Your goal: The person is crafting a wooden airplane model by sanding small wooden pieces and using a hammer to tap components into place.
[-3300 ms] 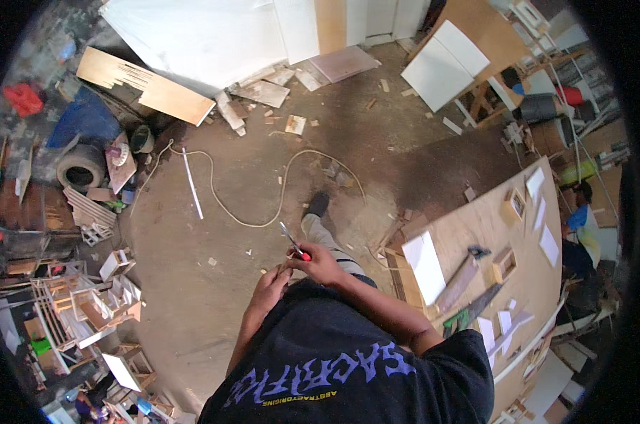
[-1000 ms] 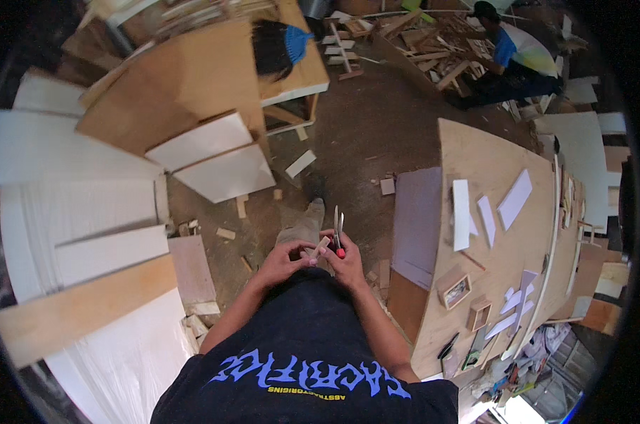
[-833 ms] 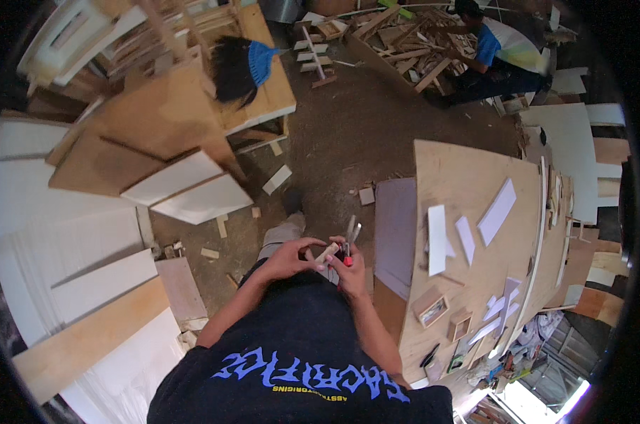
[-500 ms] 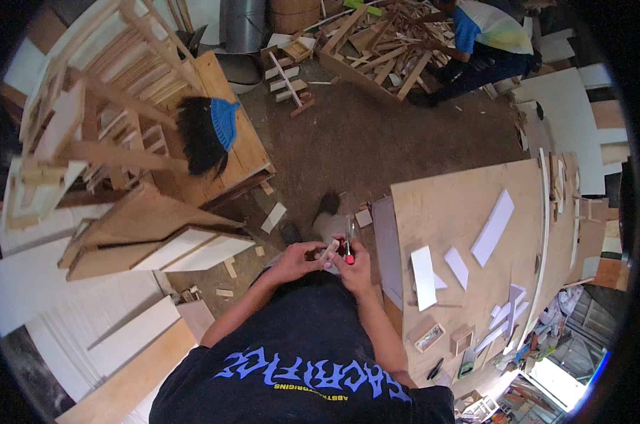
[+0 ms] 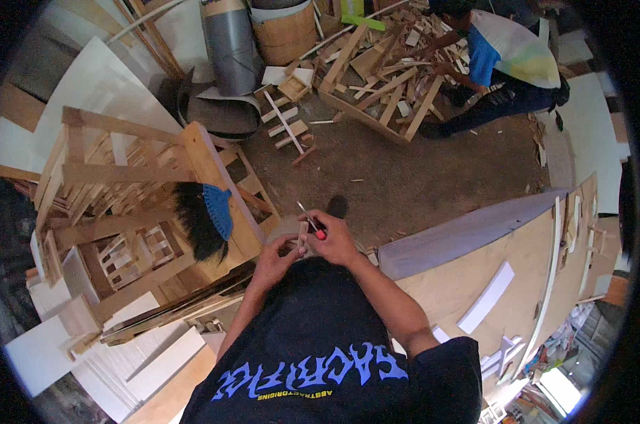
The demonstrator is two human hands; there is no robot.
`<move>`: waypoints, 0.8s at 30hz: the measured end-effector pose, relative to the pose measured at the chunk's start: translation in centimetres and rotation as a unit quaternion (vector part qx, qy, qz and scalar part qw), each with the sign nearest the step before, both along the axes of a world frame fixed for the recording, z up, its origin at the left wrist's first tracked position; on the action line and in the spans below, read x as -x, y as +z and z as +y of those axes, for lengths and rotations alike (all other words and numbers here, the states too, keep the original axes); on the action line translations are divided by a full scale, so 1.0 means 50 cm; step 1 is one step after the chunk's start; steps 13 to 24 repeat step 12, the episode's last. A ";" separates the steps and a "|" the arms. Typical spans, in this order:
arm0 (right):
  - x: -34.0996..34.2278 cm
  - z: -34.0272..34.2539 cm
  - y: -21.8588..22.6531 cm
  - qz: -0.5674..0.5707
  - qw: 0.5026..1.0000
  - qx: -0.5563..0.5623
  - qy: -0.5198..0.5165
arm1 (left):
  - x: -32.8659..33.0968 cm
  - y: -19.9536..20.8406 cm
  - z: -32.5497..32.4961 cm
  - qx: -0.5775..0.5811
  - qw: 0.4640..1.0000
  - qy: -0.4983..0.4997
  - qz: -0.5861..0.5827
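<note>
Close in front of my body, both hands meet over a small light-wood piece. My left hand is closed in a pinch at the near end of this piece, its fingers curled. My right hand grips a screwdriver with a red handle end, its thin metal shaft pointing up and away to the left. The right fingertips also touch the wood piece. Part of the screwdriver's handle is hidden in the right palm.
Left of my hands stand wooden frames and a broom head with blue top and black bristles. A board-topped table with white strips lies right. Farther off, a person bends by a scrap-wood pile.
The view has turned, and the table has swung lower and to the right. My hands now sit nearer the broom head, still holding the wood piece and screwdriver; the screwdriver's shaft tilts left.
</note>
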State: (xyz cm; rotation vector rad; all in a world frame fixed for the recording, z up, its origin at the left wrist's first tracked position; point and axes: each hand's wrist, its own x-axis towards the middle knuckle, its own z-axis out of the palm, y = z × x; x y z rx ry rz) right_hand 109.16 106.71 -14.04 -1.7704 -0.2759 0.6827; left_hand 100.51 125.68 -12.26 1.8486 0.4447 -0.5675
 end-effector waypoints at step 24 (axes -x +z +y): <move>-0.391 0.038 -0.016 -0.081 0.990 0.110 0.024 | -0.413 -0.070 0.028 0.157 0.987 0.023 -0.019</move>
